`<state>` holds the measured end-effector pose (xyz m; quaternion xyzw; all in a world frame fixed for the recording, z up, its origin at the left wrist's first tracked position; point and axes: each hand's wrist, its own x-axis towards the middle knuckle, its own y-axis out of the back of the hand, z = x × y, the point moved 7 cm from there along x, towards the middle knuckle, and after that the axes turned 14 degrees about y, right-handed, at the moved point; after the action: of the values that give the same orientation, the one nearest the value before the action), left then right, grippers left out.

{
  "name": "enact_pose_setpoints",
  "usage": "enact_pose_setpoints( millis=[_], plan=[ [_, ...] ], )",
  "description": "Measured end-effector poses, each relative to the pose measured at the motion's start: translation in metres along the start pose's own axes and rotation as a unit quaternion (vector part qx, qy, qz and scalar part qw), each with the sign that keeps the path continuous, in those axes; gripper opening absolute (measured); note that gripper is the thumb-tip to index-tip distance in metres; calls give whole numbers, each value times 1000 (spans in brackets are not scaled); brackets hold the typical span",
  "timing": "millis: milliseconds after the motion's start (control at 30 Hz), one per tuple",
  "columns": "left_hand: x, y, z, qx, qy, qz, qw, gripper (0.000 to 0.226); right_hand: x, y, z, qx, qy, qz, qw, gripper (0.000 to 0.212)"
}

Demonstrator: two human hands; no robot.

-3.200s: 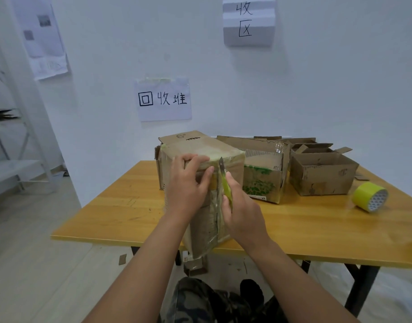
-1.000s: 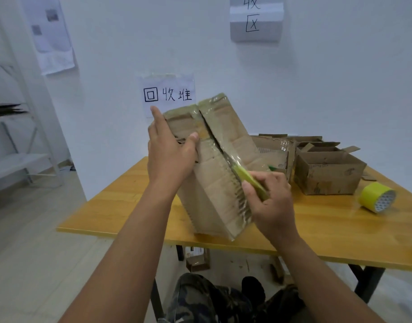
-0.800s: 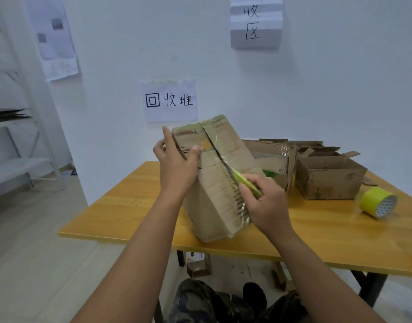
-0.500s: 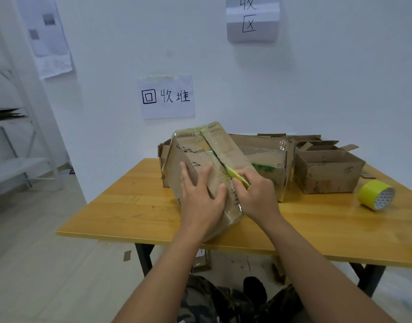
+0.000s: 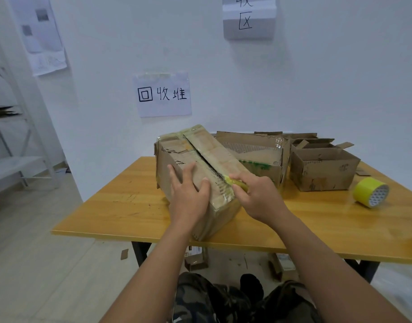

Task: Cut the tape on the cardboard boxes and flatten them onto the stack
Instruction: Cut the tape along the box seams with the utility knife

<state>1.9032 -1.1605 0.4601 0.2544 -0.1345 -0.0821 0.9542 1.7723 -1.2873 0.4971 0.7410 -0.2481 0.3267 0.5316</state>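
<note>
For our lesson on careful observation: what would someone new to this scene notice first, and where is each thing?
First, at the table's near edge, the taped cardboard box with a dark slit along its top seam. The left hand presses flat on it while the right hand grips a yellow-green cutter at the seam's near end. Next, the bright yellow tape roll lying at the right of the wooden table, and the handwritten paper sign on the wall behind.

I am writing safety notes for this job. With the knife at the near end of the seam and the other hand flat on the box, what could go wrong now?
1. The left hand presses the box right beside the seam; if the yellow knife in the right hand slips sideways, it may cut those fingers.
2. The cut runs toward the person, so a sudden release could carry the blade to the body.
</note>
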Motion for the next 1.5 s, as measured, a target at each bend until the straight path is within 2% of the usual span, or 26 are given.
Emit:
enact_pose_setpoints(
  millis=[167, 300, 467, 567, 633, 733, 833, 933, 1033, 1133, 1200, 1267, 1367, 1500],
  plan=[
    [3, -3, 0, -3, 10, 1, 1000, 47, -10, 10, 5, 10, -17, -9, 1000, 25],
    [13, -2, -5, -7, 49, -9, 999, 50, -16, 16, 8, 8, -26, -39, 999, 25],
    [11, -3, -1, 12, 27, 15, 999, 55, -16, 24, 9, 12, -46, -74, 996, 26],
    [15, -1, -4, -7, 56, 12, 998, 50, -15, 35, 13, -22, -48, -72, 996, 20],
    [17, 2, -7, -19, 89, 17, 996, 50, -18, 44, 17, -28, -58, -29, 998, 18],
    [12, 4, -5, 14, 95, 52, 994, 52, -25, 46, 24, 56, -83, 108, 989, 23],
    [-4, 3, 4, 67, 50, 125, 989, 53, -23, 14, 21, 141, -91, 120, 979, 29],
    [-17, 2, 18, 133, -66, 184, 972, 43, -24, -9, 19, 166, -84, 128, 974, 28],
    [-23, 0, 28, 207, -147, 179, 950, 55, -24, -13, 26, 163, -97, 145, 971, 30],
    [-24, 9, 39, 266, -181, 188, 928, 54, -19, -15, 36, 180, -134, 144, 964, 29],
    [-14, 14, 44, 330, -172, 169, 913, 55, -11, -20, 40, 213, -152, 124, 957, 29],
    [2, 16, 38, 362, -152, 113, 913, 56, -3, -23, 40, 225, -156, 113, 955, 32],
    [20, 15, 26, 339, -155, 23, 928, 51, 0, -25, 36, 222, -142, 119, 957, 37],
    [34, 18, 19, 316, -190, -46, 928, 40, -7, -31, 25, 237, -119, 110, 958, 39]
  ],
)
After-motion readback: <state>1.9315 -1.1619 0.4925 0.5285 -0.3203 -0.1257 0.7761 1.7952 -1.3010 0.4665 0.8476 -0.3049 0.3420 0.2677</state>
